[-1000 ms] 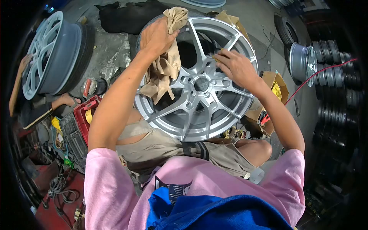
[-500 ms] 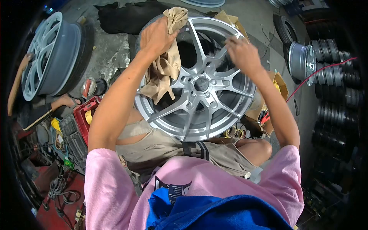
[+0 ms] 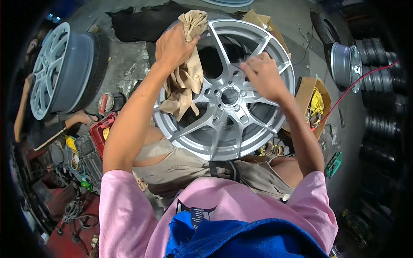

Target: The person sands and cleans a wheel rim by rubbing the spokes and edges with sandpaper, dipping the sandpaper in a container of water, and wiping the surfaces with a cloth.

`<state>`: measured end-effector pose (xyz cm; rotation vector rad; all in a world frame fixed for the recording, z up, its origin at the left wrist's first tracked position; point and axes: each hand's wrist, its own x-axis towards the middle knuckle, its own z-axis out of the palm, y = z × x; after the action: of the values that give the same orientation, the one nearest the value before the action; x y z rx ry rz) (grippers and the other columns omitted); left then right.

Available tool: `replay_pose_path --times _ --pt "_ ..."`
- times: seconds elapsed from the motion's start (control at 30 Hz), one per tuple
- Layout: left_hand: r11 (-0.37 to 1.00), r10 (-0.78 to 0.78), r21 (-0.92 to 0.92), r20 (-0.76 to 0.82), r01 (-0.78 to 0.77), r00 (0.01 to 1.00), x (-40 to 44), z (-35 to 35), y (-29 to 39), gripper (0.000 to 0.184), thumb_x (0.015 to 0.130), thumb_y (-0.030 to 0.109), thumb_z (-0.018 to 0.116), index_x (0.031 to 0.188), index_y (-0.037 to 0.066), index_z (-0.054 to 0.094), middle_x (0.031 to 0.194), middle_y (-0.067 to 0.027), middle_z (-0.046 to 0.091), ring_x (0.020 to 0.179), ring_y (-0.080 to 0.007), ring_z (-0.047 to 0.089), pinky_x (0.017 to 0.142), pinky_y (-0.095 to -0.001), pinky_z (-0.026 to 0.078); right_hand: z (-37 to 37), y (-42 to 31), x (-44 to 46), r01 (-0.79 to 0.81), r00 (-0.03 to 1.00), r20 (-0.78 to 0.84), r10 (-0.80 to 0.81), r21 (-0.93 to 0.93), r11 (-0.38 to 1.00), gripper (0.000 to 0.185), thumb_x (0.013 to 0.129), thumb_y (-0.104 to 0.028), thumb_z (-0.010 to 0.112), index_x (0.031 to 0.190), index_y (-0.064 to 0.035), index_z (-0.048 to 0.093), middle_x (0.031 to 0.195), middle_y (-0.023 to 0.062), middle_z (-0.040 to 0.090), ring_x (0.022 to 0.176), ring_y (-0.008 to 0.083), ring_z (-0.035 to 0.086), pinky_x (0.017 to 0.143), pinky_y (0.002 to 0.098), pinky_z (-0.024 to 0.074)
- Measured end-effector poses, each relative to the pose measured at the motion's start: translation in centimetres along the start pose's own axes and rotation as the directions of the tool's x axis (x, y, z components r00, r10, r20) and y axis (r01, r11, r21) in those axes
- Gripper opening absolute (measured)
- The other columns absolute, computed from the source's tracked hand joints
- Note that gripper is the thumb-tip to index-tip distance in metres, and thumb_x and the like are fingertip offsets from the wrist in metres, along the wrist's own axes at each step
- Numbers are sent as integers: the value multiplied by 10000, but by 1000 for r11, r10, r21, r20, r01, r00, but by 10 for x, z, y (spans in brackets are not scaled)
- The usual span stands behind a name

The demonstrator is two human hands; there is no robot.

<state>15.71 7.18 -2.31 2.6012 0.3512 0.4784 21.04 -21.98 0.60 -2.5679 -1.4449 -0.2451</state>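
A silver multi-spoke car wheel rim (image 3: 214, 115) lies face up over my lap. My left hand (image 3: 174, 46) is closed on a bunched tan cloth (image 3: 186, 79), which hangs down over the rim's upper left edge and spokes. My right hand (image 3: 263, 74) is at the upper right spokes near the hub, with its fingers curled together. Whatever its fingertips press on the spoke, if anything, is hidden and blurred.
Another person's hand holds a rim with a tyre (image 3: 71, 69) at the left. A cardboard box (image 3: 304, 96) with a yellow wrapper stands at the right, near a red hose (image 3: 344, 95). Stacked rims (image 3: 374, 81) line the far right. A red toolbox (image 3: 100, 129) is at the left.
My right hand has moved inward and down along the spoke, from near the outer edge toward the hub. My left hand still grips the cloth in about the same place.
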Motion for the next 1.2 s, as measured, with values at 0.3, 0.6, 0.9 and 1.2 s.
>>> replay_pose_path --times 0.3,0.6,0.9,1.2 --pt "1000 -30 -7 -7 30 1000 6 7 -2 521 873 443 774 1097 -18 678 1079 -232 744 1048 -451 698 911 -522 544 38 -32 -1 -99 945 -282 167 239 966 224 974 -150 688 1126 -14 781 1036 99 762 953 288 702 906 436 475" --pt "998 -60 8 -6 61 998 4 0 16 524 866 429 775 1247 74 715 1161 -218 754 1122 -442 691 962 -500 533 59 -67 59 -191 701 -304 645 792 580 269 1014 -174 655 1189 5 752 1042 215 735 933 425 709 824 439 552" --pt "999 -30 17 -23 31 999 5 6 12 536 879 442 779 1251 60 721 1144 -221 762 1105 -436 706 947 -491 538 59 -57 88 -155 687 -394 610 741 653 244 1008 -186 642 1073 6 777 952 185 741 827 426 696 734 451 555" --pt "978 29 -207 -28 -34 999 1 -1 13 549 961 318 657 1364 -36 542 1275 -294 682 1212 -487 638 1027 -493 487 80 -79 14 -225 710 -533 460 448 865 259 954 -155 699 1184 -37 725 1166 70 703 1047 257 680 1049 460 420"
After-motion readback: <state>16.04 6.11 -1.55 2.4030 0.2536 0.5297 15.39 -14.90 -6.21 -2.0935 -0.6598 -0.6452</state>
